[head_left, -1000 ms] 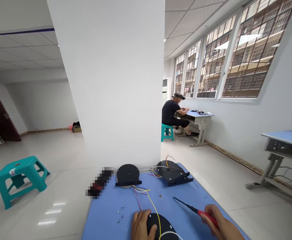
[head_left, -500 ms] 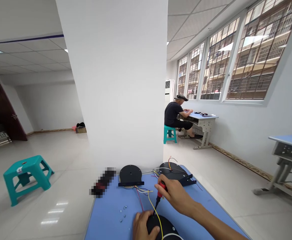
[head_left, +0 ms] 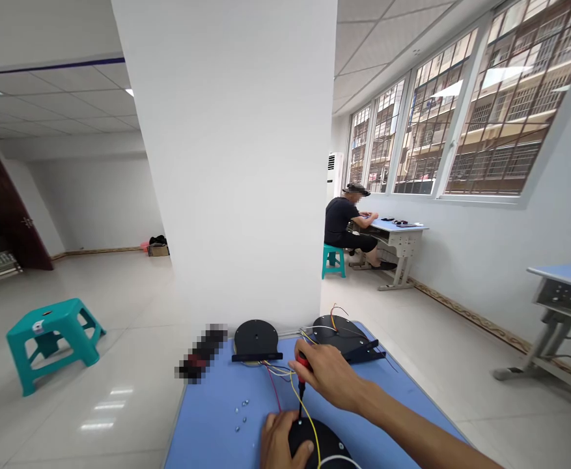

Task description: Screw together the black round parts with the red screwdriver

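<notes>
While the left hand grips a black disc on the near part of the table, the right hand clasps a red-handled screwdriver, tip at disc; loose screws, left.

The table fills the bottom centre of the frame. The near disc lies on it at the bottom edge, left hand on the disc's left side. The screwdriver, in the right hand, stands over it, tip down. Left rear disc and right rear disc lie beyond. Loose small pieces lie left of the near disc. Stool stands lower left.
</notes>
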{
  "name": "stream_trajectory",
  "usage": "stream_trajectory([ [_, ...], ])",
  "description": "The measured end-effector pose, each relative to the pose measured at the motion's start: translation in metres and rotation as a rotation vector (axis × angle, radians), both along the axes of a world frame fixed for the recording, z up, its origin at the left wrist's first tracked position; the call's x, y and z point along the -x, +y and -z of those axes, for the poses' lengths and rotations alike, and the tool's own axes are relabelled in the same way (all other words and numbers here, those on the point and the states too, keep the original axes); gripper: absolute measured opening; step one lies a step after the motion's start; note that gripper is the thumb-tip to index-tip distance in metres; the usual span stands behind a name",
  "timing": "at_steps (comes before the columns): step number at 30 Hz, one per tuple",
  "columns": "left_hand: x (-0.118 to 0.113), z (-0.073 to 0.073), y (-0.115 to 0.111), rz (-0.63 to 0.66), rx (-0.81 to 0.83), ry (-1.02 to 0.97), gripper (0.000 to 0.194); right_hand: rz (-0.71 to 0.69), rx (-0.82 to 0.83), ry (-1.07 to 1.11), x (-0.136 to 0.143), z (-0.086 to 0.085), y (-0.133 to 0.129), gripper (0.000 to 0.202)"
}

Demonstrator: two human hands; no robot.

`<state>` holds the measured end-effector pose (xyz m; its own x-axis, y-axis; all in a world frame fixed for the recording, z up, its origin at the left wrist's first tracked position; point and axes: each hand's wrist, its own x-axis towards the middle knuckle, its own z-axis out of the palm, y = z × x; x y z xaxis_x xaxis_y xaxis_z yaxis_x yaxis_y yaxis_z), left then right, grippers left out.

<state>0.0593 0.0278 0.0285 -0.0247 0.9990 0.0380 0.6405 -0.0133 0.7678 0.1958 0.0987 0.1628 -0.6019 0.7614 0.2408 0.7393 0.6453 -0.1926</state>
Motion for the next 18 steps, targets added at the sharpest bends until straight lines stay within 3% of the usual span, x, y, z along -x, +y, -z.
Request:
stream_trajectory([
  [5, 0.000, 0.003, 0.000, -0.009, -0.005, -0.004, 0.047, 0.030, -0.023, -0.090, 0.011, -0.007, -0.016, 0.021],
  [12, 0.001, 0.006, -0.002, -0.020, -0.001, 0.035, 0.048, -0.257, 0.028, -0.210, 0.011, -0.027, -0.027, 0.009],
  [18, 0.001, 0.007, -0.001, -0.009, -0.038, -0.012, 0.045, -0.073, 0.018, -0.239, 0.012, -0.032, -0.009, 0.014],
])
